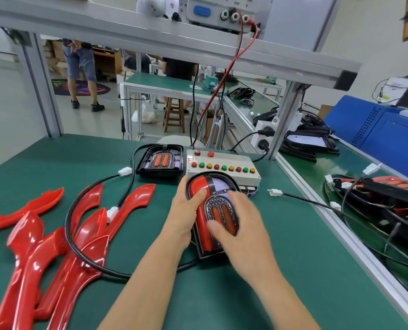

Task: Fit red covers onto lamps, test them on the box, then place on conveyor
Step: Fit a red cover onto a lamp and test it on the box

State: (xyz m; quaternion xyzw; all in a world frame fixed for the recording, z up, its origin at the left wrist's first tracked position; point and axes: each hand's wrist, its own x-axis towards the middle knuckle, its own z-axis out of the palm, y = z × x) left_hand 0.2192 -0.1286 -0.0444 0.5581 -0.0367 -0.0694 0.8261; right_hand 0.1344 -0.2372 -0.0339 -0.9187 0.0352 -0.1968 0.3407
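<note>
A black lamp [218,206] with two orange lenses lies on the green table in front of the test box [222,163]. A red cover [200,225] sits along the lamp's left side. My left hand [186,210] grips the lamp's left edge, thumb pressing on the red cover. My right hand [241,225] lies over the lamp's right side, thumb on the orange lenses. A second bare lamp [160,160] rests left of the box. Several loose red covers [55,246] are spread at the left.
A black cable [72,234] loops from the lamp across the covers, with white plugs [125,171]. Another white plug [275,192] lies right of the box. The conveyor [355,234] at right carries finished lamps [388,189]. An aluminium frame post [281,120] stands behind the box.
</note>
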